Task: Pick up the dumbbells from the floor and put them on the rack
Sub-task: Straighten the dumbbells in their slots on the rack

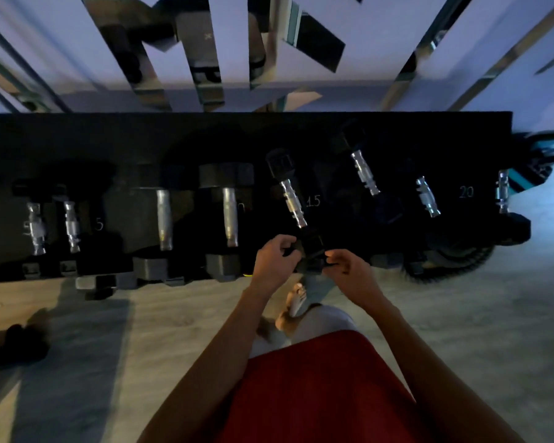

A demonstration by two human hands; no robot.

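Observation:
A black dumbbell with a silver handle (292, 199) lies tilted on the black rack (205, 139), beside the painted number 15. My left hand (274, 260) and my right hand (349, 266) both grip its near black head from either side. Several other dumbbells rest on the rack: two small ones by the number 5 (53, 225), two with smooth handles (195, 219), and more on the right (365, 174) near the number 20. A dark dumbbell (13, 343) lies on the floor at the far left.
A mirrored wall (269, 52) rises behind the rack. A teal and black object (531, 174) stands at the rack's right end. A ribbed black thing (451, 260) lies under the rack's right part. My bare foot (296, 302) stands on the pale floor (141, 362).

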